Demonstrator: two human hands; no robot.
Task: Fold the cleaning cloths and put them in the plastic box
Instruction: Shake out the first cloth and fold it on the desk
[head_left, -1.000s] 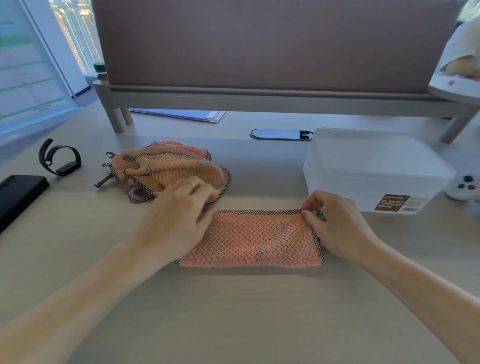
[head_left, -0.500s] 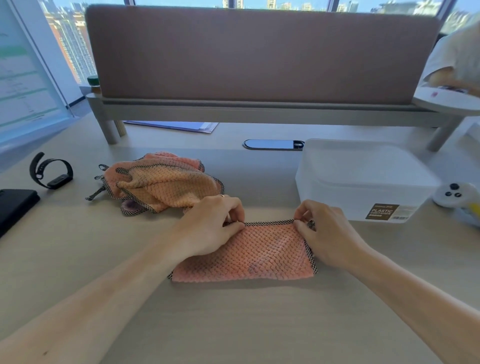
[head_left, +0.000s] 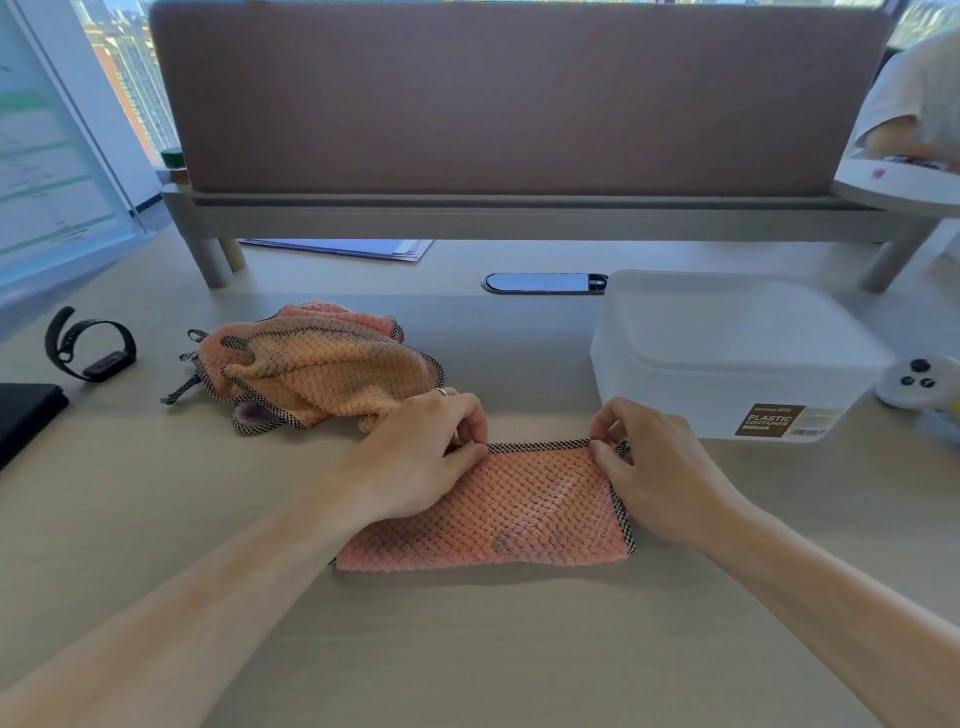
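A pink waffle cleaning cloth with checked trim lies flat and folded on the desk in front of me. My left hand pinches its far edge near the middle. At the far right corner, my right hand pinches the same edge. A heap of unfolded pink and orange cloths sits just behind my left hand. The translucent white plastic box, lid on and labelled, stands to the right of the cloth, behind my right hand.
A black wristband and a dark phone lie at the far left. A white controller sits right of the box. A desk divider on a shelf spans the back, with papers under it. Someone sits at far right.
My left hand has slid right along the cloth's far edge, from its left end toward the middle. My right hand stays at the right corner. The view has tilted up slightly.
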